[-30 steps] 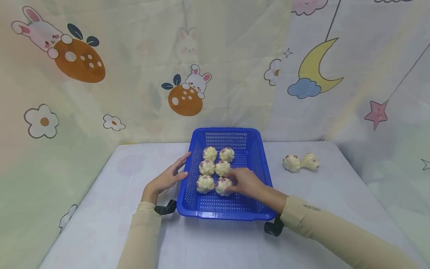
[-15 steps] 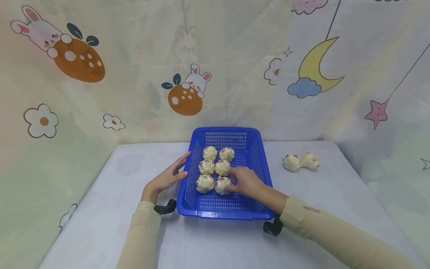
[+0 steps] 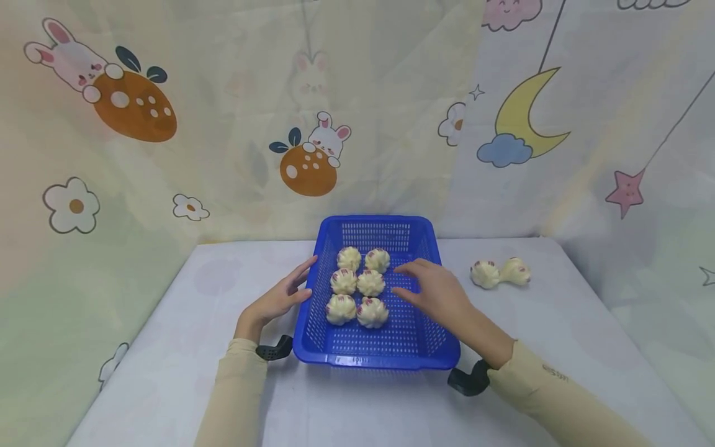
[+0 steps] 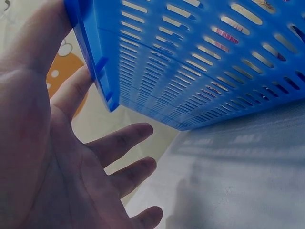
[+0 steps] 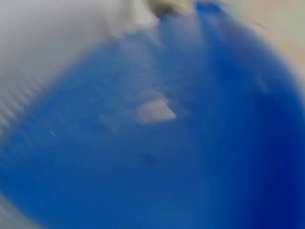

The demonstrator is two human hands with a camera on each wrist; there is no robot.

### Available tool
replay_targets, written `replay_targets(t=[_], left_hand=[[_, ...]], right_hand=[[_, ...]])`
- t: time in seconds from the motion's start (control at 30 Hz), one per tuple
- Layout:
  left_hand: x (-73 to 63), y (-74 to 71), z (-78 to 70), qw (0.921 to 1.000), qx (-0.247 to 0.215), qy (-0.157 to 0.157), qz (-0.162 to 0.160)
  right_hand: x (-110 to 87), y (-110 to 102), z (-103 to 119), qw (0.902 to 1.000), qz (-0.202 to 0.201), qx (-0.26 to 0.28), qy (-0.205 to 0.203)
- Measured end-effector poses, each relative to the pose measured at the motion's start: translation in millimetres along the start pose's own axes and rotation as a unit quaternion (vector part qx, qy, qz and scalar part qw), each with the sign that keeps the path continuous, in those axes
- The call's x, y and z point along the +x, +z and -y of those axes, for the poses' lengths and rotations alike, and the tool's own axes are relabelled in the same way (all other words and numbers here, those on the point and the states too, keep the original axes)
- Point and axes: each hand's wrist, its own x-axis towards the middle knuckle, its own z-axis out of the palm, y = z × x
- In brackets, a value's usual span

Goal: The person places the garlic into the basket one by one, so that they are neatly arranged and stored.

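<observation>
A blue plastic basket (image 3: 357, 358) stands on the table, holding several pale, ribbed garlic bulbs with purple streaks in two columns on its left side. My right hand (image 3: 438, 292) is over the basket's right half, thumb and fingers apart with nothing between them. Closest to it are a middle garlic bulb (image 3: 371, 283) and the front right garlic bulb (image 3: 372, 313). With its fingers extended, my left hand (image 3: 276, 300) rests on the basket's left rim; in the left wrist view its thumb and index fingertip touch the rim (image 4: 88, 52). The right wrist view is badly blurred.
Two more garlic bulbs (image 3: 499, 272) lie together on the white-covered table (image 3: 218, 292), right of the basket. A curtain with cartoon rabbits and a moon (image 3: 519, 121) hangs close behind the table's back edge.
My right hand has let go of the front right garlic bulb and moved right and slightly up, its fingers spread. That bulb stays in the basket. The left hand keeps its place.
</observation>
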Motion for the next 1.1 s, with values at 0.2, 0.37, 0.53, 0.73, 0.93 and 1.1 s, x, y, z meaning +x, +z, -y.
replay_targets(t=[0.2,0.37,0.53,0.73,0.93,1.1], left_hand=[[-0.7,1.1,-0.9,0.9999,0.0,-0.014,-0.001],[-2.0,2.1,-1.3,0.9996,-0.001,-0.028,-0.002],[-1.9,2.1,0.1,0.9996,-0.001,-0.029,-0.001],[-3.3,1.5,-0.3,0.9993,0.003,-0.035,-0.01],[-3.6,2.1,-3.9,0.9991,0.006,-0.041,-0.012],[-1.6,2.8,-3.1,0.999,0.001,-0.045,-0.007]], right_hand=[[-8.2,-27.8,-32.5,0.995,-0.033,-0.034,0.088],[-21.0,-32.9,-68.4,0.9836,-0.04,-0.071,0.161],[-31.3,-24.9,-102.9,0.9727,-0.022,-0.072,0.22],[-27.1,-15.8,-137.6,0.965,-0.003,-0.05,0.258],[-21.9,-10.3,-153.2,0.957,0.014,-0.03,0.288],[-19.9,-6.6,-159.9,0.9526,0.023,-0.021,0.303]])
